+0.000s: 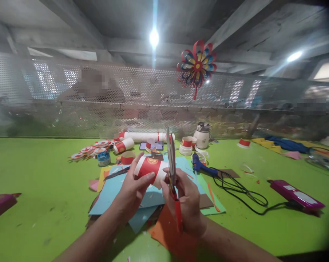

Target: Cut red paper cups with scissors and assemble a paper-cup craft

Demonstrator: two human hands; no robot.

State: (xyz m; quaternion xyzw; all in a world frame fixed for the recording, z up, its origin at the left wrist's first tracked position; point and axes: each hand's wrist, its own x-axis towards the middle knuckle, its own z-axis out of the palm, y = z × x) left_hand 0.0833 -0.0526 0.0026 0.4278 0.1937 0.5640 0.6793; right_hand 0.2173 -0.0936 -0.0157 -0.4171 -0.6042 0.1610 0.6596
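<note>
A red and white paper cup (pixel 149 166) lies on its side in the air over the papers, with my left hand (pixel 135 185) wrapped round it. My right hand (pixel 185 203) grips a pair of scissors (pixel 178 214) by the red handles, blades pointing up and away from me. Fingertips of the right hand come up against the cup's end nearest the scissors. Whether the blades touch the cup I cannot tell. Below both hands are light blue paper sheets (pixel 110 194) and an orange sheet (pixel 164 229).
A blue glue gun (pixel 204 166) lies right of the papers, near a purple power strip (pixel 297 194) with a black cord. Cut cup pieces (pixel 186 143), a white jug (pixel 202 136), a blue-lidded jar (pixel 103 158) and another paper cup (pixel 124 145) stand or lie behind. A mesh partition (pixel 142 109) borders the table.
</note>
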